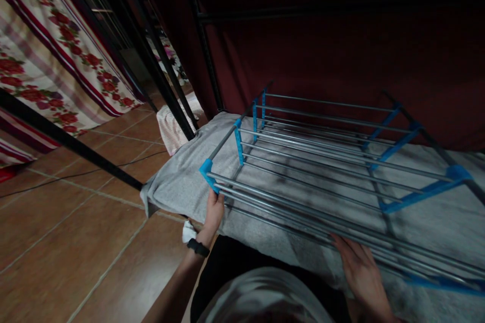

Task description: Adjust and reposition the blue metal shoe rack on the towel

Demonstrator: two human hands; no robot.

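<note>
I see both hands on a folding drying rack (326,161) that fills the middle and right of the frame, lying flat on a bed covered with a grey sheet (178,171). The rack is a set of long metal rods joined by bright blue plastic connectors. My left hand (214,212), low and left of centre, is closed around the near rods just under the blue corner piece (207,169) at the rack's left end; a black band (198,248) circles that wrist. My right hand (359,265), at the lower right, lies along the near rods with the fingers stretched out and curled loosely over them; I cannot tell how firmly it grips.

Black metal bed-frame bars (166,86) cross the upper left, with a floral red-and-cream curtain (49,60) behind them. Brown floor tiles (76,242) fill the lower left. A dark red cloth (341,45) hangs across the top of the frame behind the rack.
</note>
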